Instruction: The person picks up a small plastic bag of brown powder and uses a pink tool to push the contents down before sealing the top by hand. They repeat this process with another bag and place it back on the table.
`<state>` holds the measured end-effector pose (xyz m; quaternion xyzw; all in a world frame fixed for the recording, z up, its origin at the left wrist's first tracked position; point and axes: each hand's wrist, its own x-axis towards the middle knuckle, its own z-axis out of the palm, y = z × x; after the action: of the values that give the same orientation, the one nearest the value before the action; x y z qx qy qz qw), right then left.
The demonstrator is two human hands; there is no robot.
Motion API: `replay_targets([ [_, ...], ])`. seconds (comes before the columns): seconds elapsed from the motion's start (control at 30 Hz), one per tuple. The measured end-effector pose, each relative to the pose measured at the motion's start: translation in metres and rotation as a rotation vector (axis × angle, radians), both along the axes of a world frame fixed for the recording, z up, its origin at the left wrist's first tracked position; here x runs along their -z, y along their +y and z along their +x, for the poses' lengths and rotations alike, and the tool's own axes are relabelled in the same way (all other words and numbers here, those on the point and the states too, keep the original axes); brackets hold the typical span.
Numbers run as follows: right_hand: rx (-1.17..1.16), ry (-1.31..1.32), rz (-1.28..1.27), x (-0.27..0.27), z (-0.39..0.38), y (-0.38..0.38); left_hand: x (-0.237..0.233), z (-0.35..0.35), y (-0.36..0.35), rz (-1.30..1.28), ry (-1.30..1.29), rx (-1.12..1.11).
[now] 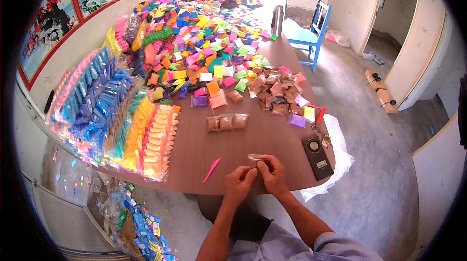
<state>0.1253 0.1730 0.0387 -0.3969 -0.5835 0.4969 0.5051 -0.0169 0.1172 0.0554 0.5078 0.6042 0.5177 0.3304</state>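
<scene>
Over the table's near edge, my right hand is closed on a small clear plastic bag, whose pale end sticks out past the fingers. My left hand is right beside it, thumb and fingers pinched together; whatever they hold is hidden. Beyond my hands, three brown packets lie in a row. A pink plastic stick, perhaps a small modelling tool, lies to the left of my left hand.
Large heaps of colourful packets cover the far table, with a brown pile at right. Bagged rows of packets line the left. A black phone lies near the right edge; a flask and blue chair stand farther off.
</scene>
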Motion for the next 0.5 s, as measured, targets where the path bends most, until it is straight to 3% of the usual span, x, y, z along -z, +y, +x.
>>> replay_targets([
  [0.17, -0.029, 0.035, -0.015, -0.001, 0.004, 0.000, -0.002, 0.001, 0.002, 0.049, -0.069, -0.039],
  [0.33, -0.084, -0.107, -0.024, -0.010, 0.005, -0.002, 0.007, -0.008, -0.001, -0.053, 0.050, -0.015],
  [0.5, -0.082, -0.027, -0.054, -0.010, 0.004, -0.002, 0.003, -0.002, 0.000, -0.005, -0.029, -0.037],
])
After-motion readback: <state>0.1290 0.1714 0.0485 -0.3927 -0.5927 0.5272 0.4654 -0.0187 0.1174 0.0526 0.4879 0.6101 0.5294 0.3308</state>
